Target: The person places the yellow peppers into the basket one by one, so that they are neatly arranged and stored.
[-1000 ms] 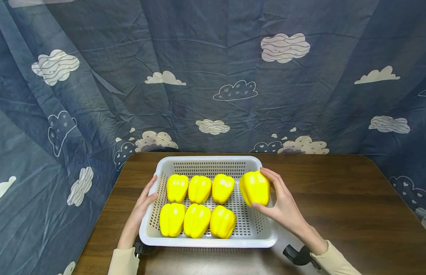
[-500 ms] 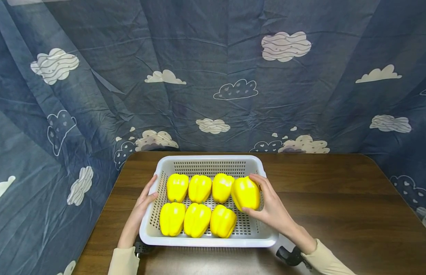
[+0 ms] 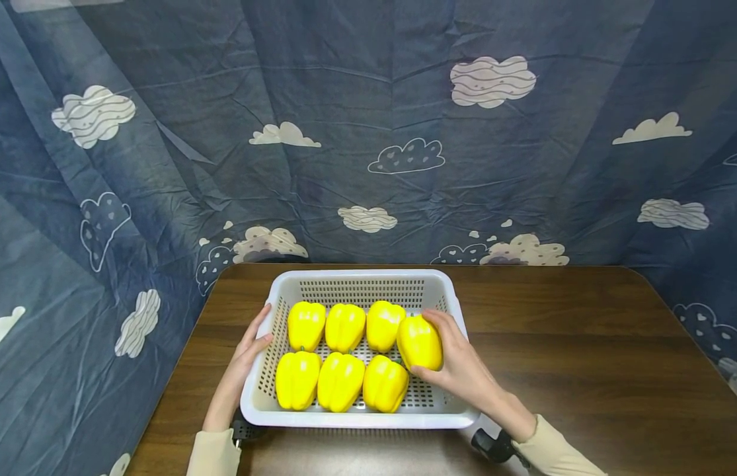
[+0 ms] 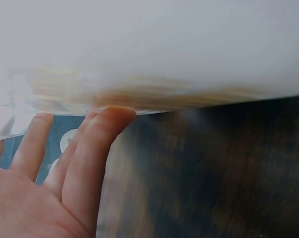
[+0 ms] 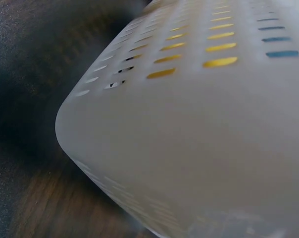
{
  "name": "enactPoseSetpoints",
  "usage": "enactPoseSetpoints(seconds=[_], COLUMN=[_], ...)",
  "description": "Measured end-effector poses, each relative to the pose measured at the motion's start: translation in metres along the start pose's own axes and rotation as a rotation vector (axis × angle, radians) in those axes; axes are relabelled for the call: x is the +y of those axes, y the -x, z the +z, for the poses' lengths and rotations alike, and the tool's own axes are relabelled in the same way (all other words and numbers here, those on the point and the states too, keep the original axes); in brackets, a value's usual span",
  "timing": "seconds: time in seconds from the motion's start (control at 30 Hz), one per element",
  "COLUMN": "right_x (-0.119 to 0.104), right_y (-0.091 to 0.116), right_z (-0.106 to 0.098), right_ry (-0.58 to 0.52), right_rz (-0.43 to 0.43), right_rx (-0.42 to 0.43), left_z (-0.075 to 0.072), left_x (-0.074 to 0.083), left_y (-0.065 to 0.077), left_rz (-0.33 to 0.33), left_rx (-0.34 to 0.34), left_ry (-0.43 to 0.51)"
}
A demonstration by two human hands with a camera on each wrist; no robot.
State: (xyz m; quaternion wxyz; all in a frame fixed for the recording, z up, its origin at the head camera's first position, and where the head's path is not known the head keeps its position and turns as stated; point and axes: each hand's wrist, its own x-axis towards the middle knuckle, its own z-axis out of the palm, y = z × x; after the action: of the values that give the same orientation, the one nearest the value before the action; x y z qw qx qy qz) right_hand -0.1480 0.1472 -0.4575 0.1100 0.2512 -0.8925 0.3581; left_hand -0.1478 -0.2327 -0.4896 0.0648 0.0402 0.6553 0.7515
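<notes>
My right hand (image 3: 463, 360) grips a yellow bell pepper (image 3: 420, 342) between thumb and fingers, inside the right part of a white perforated plastic basket (image 3: 368, 420). Several more yellow bell peppers lie in the basket in two rows, among them one (image 3: 385, 326) right beside the held pepper and one (image 3: 385, 383) just in front of it. My left hand (image 3: 240, 354) rests against the basket's left side, fingers extended; the left wrist view has its fingers (image 4: 87, 163) touching the outer wall. The right wrist view is filled by the basket's wall (image 5: 189, 134), which hides the hand.
The basket stands on a dark wooden table (image 3: 558, 330), toward its left half. Behind and to the left hangs a blue curtain (image 3: 344, 185) with cloud prints. A black strap mount (image 3: 492, 445) sits under my right wrist, near the basket's front right corner.
My right hand has carried the held bell pepper left and slightly lower in the view, from the basket's right wall to beside the back row. The left hand and the basket stay where they were.
</notes>
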Motion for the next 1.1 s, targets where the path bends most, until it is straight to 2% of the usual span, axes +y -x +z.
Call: enactPoseSetpoints(seconds=[0.2, 0.4, 0.73, 0.93, 1.1], right_x=[0.0007, 0.0007, -0.0012, -0.0016, -0.0043], right_y=[0.0004, 0.0, 0.0003, 0.002, 0.0019], right_z=[0.0037, 0.0068, 0.0064, 0.0054, 0.0031], right_ry=[0.105, 0.206, 0.356, 0.355, 0.268], right_rz=[-0.001, -0.016, -0.062, -0.068, -0.011], right_rx=[-0.006, -0.014, -0.083, -0.086, -0.077], left_z=[-0.0004, -0.0003, 0.0002, -0.0018, -0.0051], left_x=[-0.0005, -0.0013, -0.0004, 0.0011, 0.0039], left_y=[0.0005, -0.0005, -0.0008, -0.0003, 0.0014], left_rz=[-0.004, 0.006, 0.002, -0.025, -0.039], left_rx=[0.008, -0.001, -0.003, -0.001, -0.009], left_ry=[-0.023, -0.008, -0.013, -0.045, -0.1])
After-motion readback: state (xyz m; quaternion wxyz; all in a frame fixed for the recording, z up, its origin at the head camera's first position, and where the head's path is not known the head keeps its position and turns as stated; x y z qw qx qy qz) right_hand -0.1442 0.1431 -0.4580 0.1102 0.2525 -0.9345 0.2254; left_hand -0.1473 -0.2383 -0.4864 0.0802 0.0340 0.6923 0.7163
